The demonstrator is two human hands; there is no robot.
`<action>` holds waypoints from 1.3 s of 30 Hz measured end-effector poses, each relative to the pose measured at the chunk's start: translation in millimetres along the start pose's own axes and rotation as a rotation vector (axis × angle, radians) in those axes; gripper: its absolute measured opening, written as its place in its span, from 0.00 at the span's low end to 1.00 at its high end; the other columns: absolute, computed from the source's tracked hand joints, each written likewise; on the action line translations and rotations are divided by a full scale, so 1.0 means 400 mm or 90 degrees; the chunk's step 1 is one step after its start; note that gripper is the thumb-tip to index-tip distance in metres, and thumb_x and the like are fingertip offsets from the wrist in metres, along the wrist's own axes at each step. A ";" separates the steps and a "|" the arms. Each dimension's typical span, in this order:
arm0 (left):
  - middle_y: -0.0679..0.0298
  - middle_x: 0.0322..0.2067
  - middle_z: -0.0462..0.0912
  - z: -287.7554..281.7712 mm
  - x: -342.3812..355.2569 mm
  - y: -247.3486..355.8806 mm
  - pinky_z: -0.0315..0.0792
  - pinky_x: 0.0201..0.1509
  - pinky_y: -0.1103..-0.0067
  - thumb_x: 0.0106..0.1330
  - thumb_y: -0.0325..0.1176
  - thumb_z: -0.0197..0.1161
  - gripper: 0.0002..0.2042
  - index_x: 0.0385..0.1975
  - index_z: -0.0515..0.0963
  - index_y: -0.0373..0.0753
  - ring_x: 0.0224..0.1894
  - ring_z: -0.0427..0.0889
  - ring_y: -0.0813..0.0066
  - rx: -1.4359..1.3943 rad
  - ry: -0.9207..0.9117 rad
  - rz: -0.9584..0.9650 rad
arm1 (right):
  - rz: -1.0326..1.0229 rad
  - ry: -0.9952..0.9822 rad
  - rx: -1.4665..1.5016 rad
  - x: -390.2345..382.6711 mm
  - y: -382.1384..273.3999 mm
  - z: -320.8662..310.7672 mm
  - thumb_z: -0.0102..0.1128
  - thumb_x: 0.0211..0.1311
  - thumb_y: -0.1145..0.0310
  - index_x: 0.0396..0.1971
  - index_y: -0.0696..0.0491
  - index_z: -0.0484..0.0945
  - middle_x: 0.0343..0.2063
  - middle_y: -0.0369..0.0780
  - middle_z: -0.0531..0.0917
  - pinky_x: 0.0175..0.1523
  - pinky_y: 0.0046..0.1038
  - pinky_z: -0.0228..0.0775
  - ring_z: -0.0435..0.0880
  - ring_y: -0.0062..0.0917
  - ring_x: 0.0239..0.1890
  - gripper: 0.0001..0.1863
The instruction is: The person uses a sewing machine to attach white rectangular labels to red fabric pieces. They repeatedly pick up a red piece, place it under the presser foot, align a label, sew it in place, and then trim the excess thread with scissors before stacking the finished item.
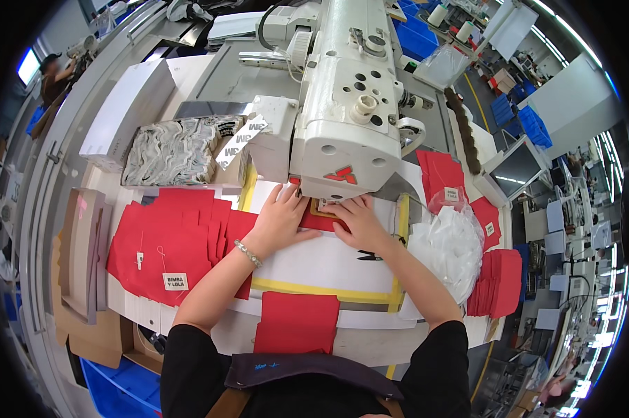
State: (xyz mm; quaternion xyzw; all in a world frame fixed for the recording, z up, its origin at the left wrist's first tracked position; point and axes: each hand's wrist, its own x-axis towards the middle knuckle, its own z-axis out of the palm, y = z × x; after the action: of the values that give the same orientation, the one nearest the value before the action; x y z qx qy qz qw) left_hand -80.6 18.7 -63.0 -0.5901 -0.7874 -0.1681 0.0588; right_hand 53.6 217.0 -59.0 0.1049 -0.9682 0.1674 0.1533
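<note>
Both my hands rest at the head of a white industrial sewing machine (pixel 349 132). A red fabric piece (pixel 320 221) lies between them, partly hidden under the machine head. My left hand (pixel 279 221) lies flat at the left of this piece, its fingers stretched forward and thumb pointing right; a beaded bracelet (pixel 248 253) circles the wrist. From the right, my right hand (pixel 359 221) lies with extended fingers over the piece, beside a small pale label (pixel 323 203) inside a gold-coloured frame. Black thread snips (pixel 370 256) lie by my right wrist. The needle area is hidden.
Red fabric pieces (pixel 164 233) are stacked at left, with another red stack (pixel 297 324) before me. A box of bundled labels (pixel 171 153) stands behind at left. Crumpled white plastic (pixel 448 254) and red piles (pixel 495 282) are on the right. Yellow tape (pixel 321 290) edges the white work surface.
</note>
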 end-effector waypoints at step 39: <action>0.56 0.51 0.74 -0.015 0.012 0.029 0.62 0.65 0.66 0.52 0.61 0.68 0.41 0.53 0.74 0.26 0.54 0.70 0.58 -0.002 0.038 0.020 | -0.019 -0.004 0.006 -0.024 0.024 -0.017 0.62 0.50 0.70 0.51 0.44 0.80 0.47 0.33 0.82 0.59 0.39 0.58 0.76 0.27 0.52 0.24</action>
State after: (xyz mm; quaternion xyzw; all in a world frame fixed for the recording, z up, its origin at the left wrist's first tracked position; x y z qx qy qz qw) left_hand -71.8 23.9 -53.9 -0.5974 -0.7756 -0.1862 0.0837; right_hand 62.0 229.7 -58.9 0.1205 -0.9663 0.1691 0.1524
